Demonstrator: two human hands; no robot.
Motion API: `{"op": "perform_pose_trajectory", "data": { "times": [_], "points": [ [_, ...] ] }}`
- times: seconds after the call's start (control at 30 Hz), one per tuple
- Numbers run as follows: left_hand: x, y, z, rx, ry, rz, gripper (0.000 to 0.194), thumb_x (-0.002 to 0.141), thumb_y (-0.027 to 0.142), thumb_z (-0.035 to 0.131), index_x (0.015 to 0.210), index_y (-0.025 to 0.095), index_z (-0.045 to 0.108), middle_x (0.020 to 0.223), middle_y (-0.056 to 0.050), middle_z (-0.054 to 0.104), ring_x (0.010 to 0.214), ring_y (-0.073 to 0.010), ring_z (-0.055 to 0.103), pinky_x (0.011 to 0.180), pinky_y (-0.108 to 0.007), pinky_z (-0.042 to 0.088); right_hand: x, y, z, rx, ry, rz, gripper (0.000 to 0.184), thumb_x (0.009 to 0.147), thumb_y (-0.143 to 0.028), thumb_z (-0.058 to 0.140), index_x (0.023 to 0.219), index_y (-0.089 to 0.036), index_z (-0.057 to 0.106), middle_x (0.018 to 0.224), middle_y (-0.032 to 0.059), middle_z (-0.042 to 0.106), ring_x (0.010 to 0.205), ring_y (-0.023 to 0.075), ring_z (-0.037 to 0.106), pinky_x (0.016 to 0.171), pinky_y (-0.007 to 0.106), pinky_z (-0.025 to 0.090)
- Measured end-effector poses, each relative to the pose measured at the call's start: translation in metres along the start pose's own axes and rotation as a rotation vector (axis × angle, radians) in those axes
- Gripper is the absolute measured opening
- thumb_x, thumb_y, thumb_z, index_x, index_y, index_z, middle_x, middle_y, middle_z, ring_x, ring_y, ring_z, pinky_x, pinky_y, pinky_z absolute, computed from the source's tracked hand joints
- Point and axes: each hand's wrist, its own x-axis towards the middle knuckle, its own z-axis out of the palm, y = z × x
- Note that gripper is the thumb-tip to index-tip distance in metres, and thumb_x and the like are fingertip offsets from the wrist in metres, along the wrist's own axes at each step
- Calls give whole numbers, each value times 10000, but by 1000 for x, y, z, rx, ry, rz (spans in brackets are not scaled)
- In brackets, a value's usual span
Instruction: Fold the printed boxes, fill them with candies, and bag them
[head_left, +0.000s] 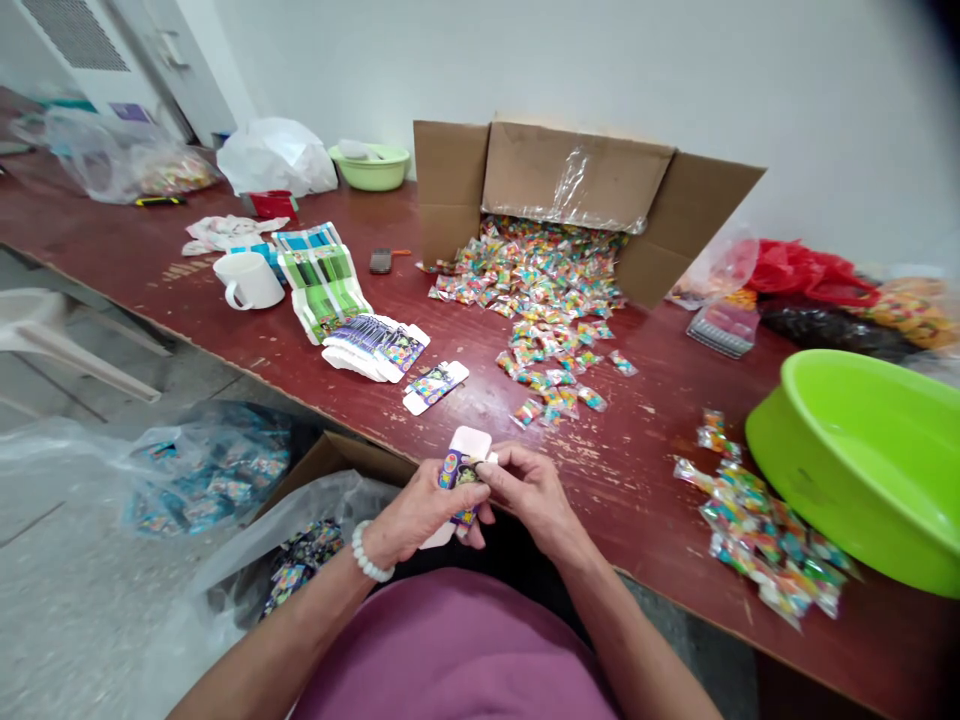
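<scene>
Left grip (425, 506) (right grip (534, 492) too) pinches a carton (453, 469).

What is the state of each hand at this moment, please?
Left hand: closed, holding the small purple carton.
Right hand: closed at the same carton's edge, fingertips partly hidden.

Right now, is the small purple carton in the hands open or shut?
Open: the small purple carton has a white flap jutting out, untucked, at its far end. Its near end is partly hidden: cannot tell.
</scene>
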Motion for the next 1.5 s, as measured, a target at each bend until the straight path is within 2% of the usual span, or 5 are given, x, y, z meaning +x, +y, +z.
{"op": "perform_pose_trajectory", "data": {
  "times": [0.17, 0.5, 0.87, 1.0, 1.5],
  "points": [
    [0, -3, -7, 144, 143, 157, 299, 818, 416, 689, 951, 151, 652, 878, -33, 693, 814, -171, 658, 731, -271, 539, 3, -5, -4, -22, 37, 20, 314, 836, -439, 671, 676, -174, 613, 648, -3, 602, 564, 120, 546, 522, 225, 446],
    [-8, -9, 13, -101, 369, 334, 620, 804, 286, 706, 1342, 274, 398, 1140, -54, 705, 878, -171, 703, 763, -283, 569, -3, 5, 18, 268, 168, 21, 365, 842, -362, 673, 1157, -245, 531, 835, -13, 652, 721, 143, 623, 673, 259, 521],
    [-8, -15, 2, -54, 228, 272, 292, 878, 344, 647, 1136, 223, 581, 1016, -30, 702, 882, -175, 657, 743, -267, 543, 8, 4, -2, 154, 40, 10, 250, 794, -406, 733, 727, -179, 649, 741, 10, 671, 673, 142, 597, 655, 259, 493],
    [-7, -13, 2, -9, 247, 307, 248, 883, 322, 645, 1097, 206, 602, 1024, -36, 695, 911, -164, 641, 803, -264, 520, 13, 2, -2, 242, 39, 74, 299, 742, -406, 781, 921, -201, 660, 734, -15, 668, 627, 131, 602, 616, 250, 493],
    [1, -12, 10, -391, 99, -2, 581, 929, 642, 408, 1270, 194, 556, 803, -41, 664, 483, -124, 609, 444, -224, 463, 8, -11, -8, -37, -162, -129, 171, 919, -336, 606, 833, -201, 666, 1055, 57, 723, 605, 105, 628, 567, 241, 532]
  ]
}}
